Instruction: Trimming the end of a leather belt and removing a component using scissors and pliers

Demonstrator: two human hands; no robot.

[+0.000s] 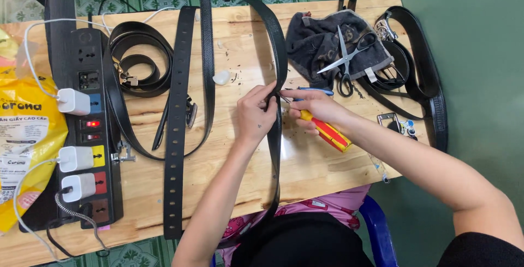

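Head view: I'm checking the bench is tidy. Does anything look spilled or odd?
Small dark crumbs lie scattered on the wooden table beside the belt both hands hold; open scissors rest on a rumpled dark cloth.

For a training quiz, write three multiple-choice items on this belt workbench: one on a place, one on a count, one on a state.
1. Where do the steel scissors lie?
A. on the dark grey folded cloth
B. on the black power strip
C. on the floor

2. How many white chargers sit in the strip?
A. one
B. three
C. five

3. What does the right hand grip?
A. nothing
B. the scissors
C. the red-and-yellow-handled screwdriver

Answers: A, the scissors rest on the cloth; B, three plugs show down the strip; C, the fingers wrap its handle while the left hand pinches the black leather belt.
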